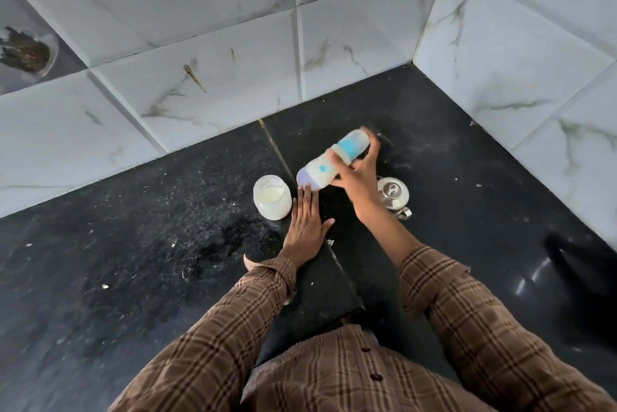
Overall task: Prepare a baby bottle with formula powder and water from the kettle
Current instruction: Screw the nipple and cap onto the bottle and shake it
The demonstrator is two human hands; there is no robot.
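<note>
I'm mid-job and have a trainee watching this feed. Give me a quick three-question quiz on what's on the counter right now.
1. True or false: the right hand grips the clear baby bottle with blue markings, tilted off the black stone counter.
2. What does the left hand do? A) holds the open glass jar of white powder B) rests flat on the counter C) lifts the steel kettle
3. Fill in: the kettle's lid is ___.

Key: 1 true; 2 B; 3 on
</note>
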